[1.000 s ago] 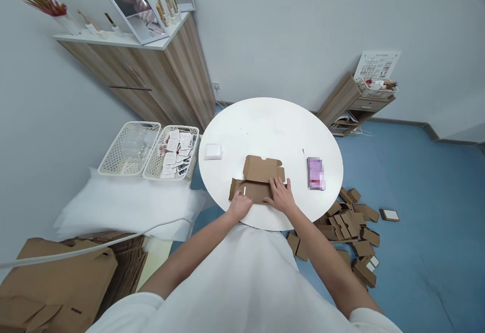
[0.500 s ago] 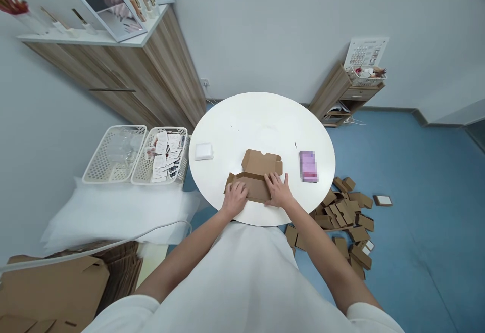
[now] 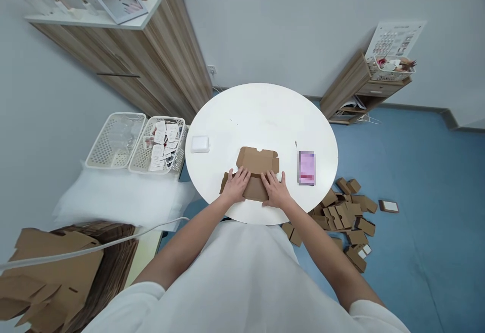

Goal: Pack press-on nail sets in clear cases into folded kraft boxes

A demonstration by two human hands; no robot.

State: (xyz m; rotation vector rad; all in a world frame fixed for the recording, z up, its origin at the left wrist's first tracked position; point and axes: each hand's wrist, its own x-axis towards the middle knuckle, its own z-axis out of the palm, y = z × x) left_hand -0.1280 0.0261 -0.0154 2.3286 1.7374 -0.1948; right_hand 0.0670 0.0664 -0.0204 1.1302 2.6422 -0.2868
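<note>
A brown cardboard box blank (image 3: 257, 160), partly unfolded, lies near the front of the round white table (image 3: 265, 110). My left hand (image 3: 235, 185) rests on its left part with the fingers stretched out, and a side flap shows beyond that hand. On the right part lies my right hand (image 3: 276, 190), fingers spread and pressing on the fold line. Between the two hands the near panel shows flat. To the right is a purple pack (image 3: 306, 168), blurred by pixels. A small white packet (image 3: 200, 144) sits on the table's left side.
Left of the table stand a white basket of printed cards (image 3: 163, 146) and another basket with clear plastic (image 3: 117, 141). Flat cardboard blanks (image 3: 56, 272) are stacked at lower left. Folded boxes (image 3: 344, 214) lie heaped on the blue floor at right.
My left hand has moved up towards the fold line, its fingers now straighter. My right hand has shifted slightly left. The camera view has tilted down a little.
</note>
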